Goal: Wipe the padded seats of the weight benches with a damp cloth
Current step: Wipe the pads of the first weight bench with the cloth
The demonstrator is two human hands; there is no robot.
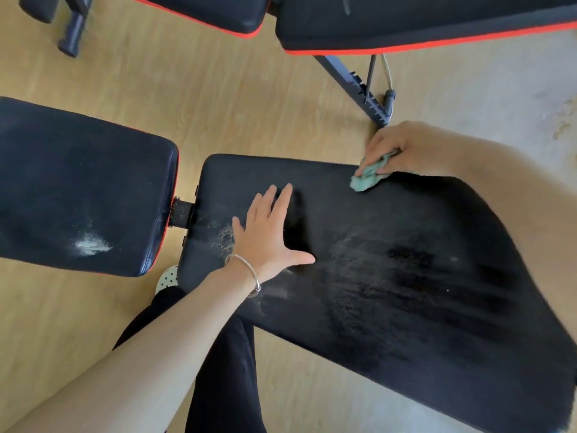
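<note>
Wiping now: your right hand (406, 148) presses the green cloth (367, 179) onto the far edge of the near pad (390, 276), fingers bunched tight around it so the damp wad stays put under pressure.
Bracing: your left hand (268, 232) lies flat on that pad, fingers spread and holding nothing, likely to steady you as you lean.
Dust: pale streaks cross the pad's middle; a white smudge (92, 245) sits on the neighbouring pad (78, 182).
Count: four pads in view, two per bench, one cloth, two hands.
Judgement: most wiping remains.
</note>
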